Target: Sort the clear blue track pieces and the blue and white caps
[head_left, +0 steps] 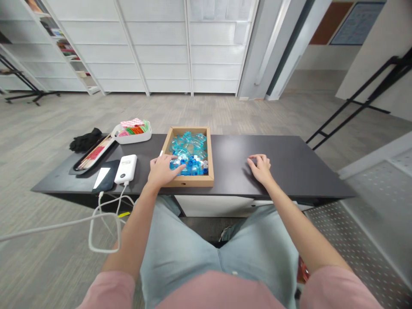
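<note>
A shallow cardboard box (210,159) sits on the dark table near its front edge. Clear light-blue plastic pieces (189,143) fill its far part, and small dark-blue and white pieces like caps (195,166) lie at the near end. My left hand (163,169) is over the box's left rim, thumb stretched out above the small pieces and apart from the fingers; nothing shows in its grasp. To the right of the box, my right hand (261,168) is at the tabletop with fingers loosely curved, a gap between thumb and forefinger, holding nothing visible.
On the table's left are a white power bank (125,169) with white cables (106,214), a dark pouch (106,176), a black tray (95,155) of thin sticks, a white basket (135,136) with colourful items, and black cloth (86,140). A black stand (350,101) rises at right.
</note>
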Motion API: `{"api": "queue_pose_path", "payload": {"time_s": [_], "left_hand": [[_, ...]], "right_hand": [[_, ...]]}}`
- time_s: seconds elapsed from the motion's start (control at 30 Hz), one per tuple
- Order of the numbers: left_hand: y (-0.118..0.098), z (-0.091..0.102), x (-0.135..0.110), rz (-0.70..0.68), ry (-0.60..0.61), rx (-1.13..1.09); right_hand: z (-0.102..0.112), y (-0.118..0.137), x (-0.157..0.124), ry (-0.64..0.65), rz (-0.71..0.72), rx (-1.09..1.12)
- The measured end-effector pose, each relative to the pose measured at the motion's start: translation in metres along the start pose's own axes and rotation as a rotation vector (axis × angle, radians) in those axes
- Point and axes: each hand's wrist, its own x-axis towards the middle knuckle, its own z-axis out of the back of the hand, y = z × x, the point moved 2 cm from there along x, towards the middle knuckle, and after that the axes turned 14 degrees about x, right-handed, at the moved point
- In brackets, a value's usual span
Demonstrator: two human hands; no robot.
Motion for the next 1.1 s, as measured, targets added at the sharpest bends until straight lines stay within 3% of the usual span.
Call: {"api": "queue_pose_path", "payload": {"time_s": [0.13,0.33,0.63,1.1], "left_hand": [[-0.001,0.001,0.004,0.049,0.009,0.039],[-0.001,0.003,0.003,0.082,0.0,0.082],[0.005,-0.001,0.005,0.064,0.007,0.036],[0.006,-0.007,0.003,0.009,0.001,0.062]], "right_hand": [[0.014,-0.004,-0.008,-0.04,-0.064,0.078],[0.011,0.01,-0.009,0.03,-0.067,0.057],[0.011,0.003,-0.005,0.035,-0.021,0.181],[0.003,0.009,0.0,0.104,-0.032,-0.078]]}}
